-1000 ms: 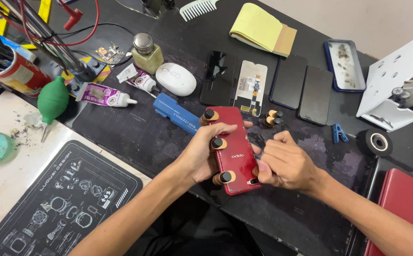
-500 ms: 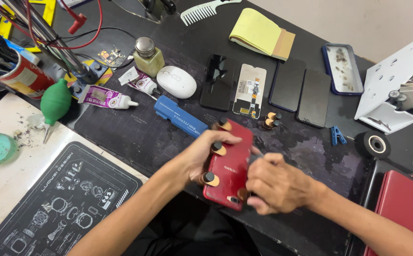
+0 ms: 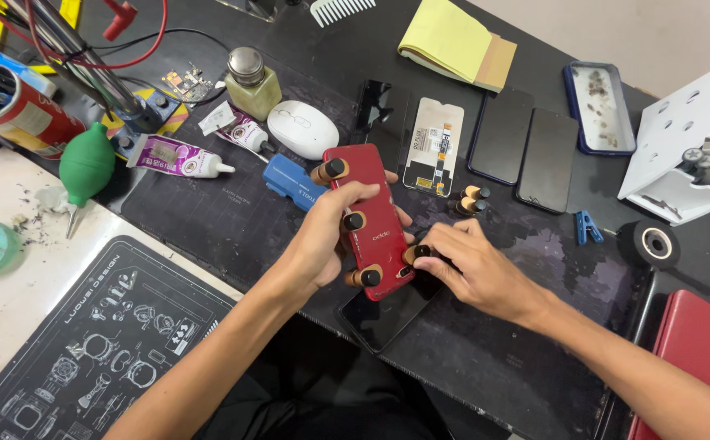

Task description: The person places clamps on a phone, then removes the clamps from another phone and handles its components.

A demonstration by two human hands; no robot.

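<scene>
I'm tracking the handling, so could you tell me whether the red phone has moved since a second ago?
Yes. The red phone has swung: against the fixed white mouse, its near end tipped left half a second ago and now points back toward the right hand.

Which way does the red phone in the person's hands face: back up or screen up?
Back up. The red phone shows its plain red rear cover, small clamps along its edges; left hand holds it.

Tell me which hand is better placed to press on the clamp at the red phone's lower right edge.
Right. The right hand already pinches that clamp with its fingertips; the left hand is wrapped around the red phone, steadying it.
</scene>
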